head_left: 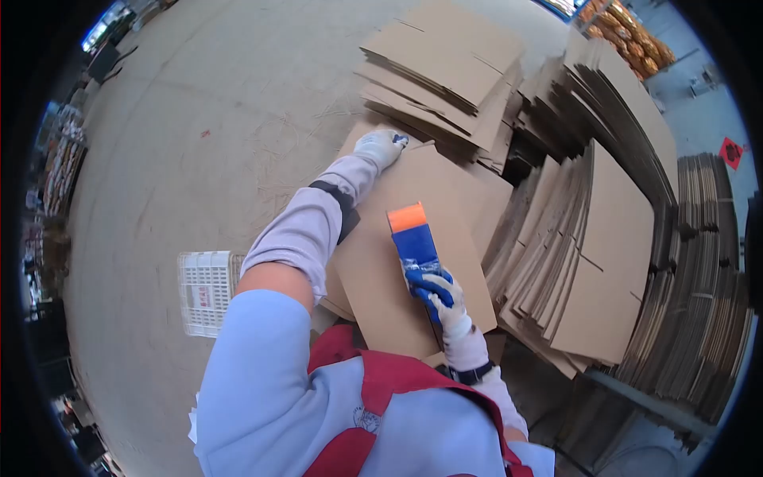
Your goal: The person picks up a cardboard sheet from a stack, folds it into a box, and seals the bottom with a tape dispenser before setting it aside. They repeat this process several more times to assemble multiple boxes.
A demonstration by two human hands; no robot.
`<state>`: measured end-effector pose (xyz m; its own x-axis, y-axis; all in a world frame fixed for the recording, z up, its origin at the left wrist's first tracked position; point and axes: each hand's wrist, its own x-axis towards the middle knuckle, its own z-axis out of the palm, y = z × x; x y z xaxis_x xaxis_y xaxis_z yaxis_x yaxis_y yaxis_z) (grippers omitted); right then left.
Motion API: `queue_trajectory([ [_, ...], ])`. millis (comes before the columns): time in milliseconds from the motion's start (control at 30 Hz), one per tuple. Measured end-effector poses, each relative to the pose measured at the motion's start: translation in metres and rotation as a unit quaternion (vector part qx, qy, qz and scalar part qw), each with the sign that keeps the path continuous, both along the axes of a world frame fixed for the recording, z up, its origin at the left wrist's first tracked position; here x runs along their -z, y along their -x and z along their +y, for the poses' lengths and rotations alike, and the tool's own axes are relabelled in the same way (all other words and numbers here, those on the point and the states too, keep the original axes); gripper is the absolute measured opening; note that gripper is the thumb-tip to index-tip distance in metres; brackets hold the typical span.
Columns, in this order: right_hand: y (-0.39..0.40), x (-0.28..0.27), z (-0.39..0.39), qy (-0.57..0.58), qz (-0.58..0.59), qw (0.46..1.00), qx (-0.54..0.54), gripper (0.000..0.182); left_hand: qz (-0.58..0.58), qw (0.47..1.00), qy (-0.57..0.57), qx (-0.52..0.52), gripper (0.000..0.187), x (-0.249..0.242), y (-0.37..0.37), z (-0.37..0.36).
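i saw the left hand (380,147) pressed flat at the sheet's (397,262) far edge; the right hand (442,298) gripped a brush (413,238) over it. bare floor (214,119) lay left, stacks (588,262) crowded right.

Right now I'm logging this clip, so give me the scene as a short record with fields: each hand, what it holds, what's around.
left hand: gloved, pressed flat on the far edge of the cardboard sheet
right hand: gloved, fingers wrapped around the tape dispenser
tape dispenser: blue body, orange end, resting on the sheet
surroundings: stacks of flattened cardboard to the right, white crate on the floor to the left
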<state>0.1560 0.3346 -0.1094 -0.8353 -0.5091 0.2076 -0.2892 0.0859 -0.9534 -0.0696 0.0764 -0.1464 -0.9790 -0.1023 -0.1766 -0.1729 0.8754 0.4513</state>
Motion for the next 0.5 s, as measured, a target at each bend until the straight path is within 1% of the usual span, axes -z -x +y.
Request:
queue_trajectory([
  [33, -0.002, 0.002, -0.003, 0.003, -0.005, 1.000, -0.005, 0.032, 0.013, 0.999, -0.026, -0.039, 0.033, 0.013, 0.006, -0.016],
  [67, -0.007, 0.002, -0.001, -0.004, -0.011, 1.000, -0.004, 0.030, -0.073, 0.995, -0.058, -0.047, 0.043, 0.015, 0.017, -0.039],
  [100, 0.000, 0.002, -0.001, -0.011, -0.004, 1.000, -0.007, 0.028, -0.071, 0.995, 0.049, -0.050, 0.059, 0.007, 0.011, -0.053],
  [133, 0.004, 0.003, 0.000, -0.011, 0.001, 1.000, -0.013, 0.028, -0.070, 0.984, 0.155, -0.057, 0.077, -0.006, -0.003, -0.064],
  [200, 0.001, 0.008, 0.004, 0.004, -0.003, 1.000, -0.012, 0.027, -0.073, 0.952, 0.282, -0.093, 0.099, -0.073, -0.028, -0.078],
  [233, 0.000, 0.012, 0.004, 0.013, -0.007, 1.000, -0.009, 0.027, -0.077, 0.951, 0.286, -0.092, 0.099, -0.088, -0.037, -0.083],
  [267, 0.000, 0.011, 0.005, 0.017, -0.014, 1.000, -0.009, 0.027, 0.036, 0.952, 0.284, -0.110, 0.094, -0.097, -0.046, -0.087],
  [300, 0.000, 0.009, 0.005, 0.034, -0.053, 0.998, -0.016, 0.028, 0.148, 0.941, 0.279, -0.125, 0.090, -0.100, -0.054, -0.090],
  [333, 0.001, 0.007, 0.004, 0.050, -0.090, 0.994, -0.022, 0.029, 0.289, 0.951, 0.103, -0.043, 0.075, -0.088, -0.060, -0.092],
  [367, 0.003, 0.007, 0.004, 0.052, -0.094, 0.994, -0.022, 0.029, 0.071, 0.984, -0.161, -0.014, 0.064, -0.081, -0.067, -0.087],
  [400, 0.003, 0.006, 0.005, 0.041, -0.080, 0.996, -0.028, 0.031, -0.155, 0.900, -0.408, 0.012, 0.056, -0.077, -0.079, -0.075],
  [433, 0.004, 0.006, 0.006, 0.029, -0.064, 0.997, -0.033, 0.033, -0.222, 0.799, -0.556, 0.050, 0.044, -0.081, -0.099, -0.055],
  [467, 0.005, 0.008, 0.009, 0.029, -0.065, 0.997, -0.034, 0.033, -0.288, 0.822, -0.482, 0.101, 0.039, -0.081, -0.108, -0.037],
  [500, 0.004, 0.010, 0.012, 0.014, -0.071, 0.997, -0.041, 0.033, -0.335, 0.854, -0.383, 0.111, 0.038, -0.083, -0.114, -0.021],
])
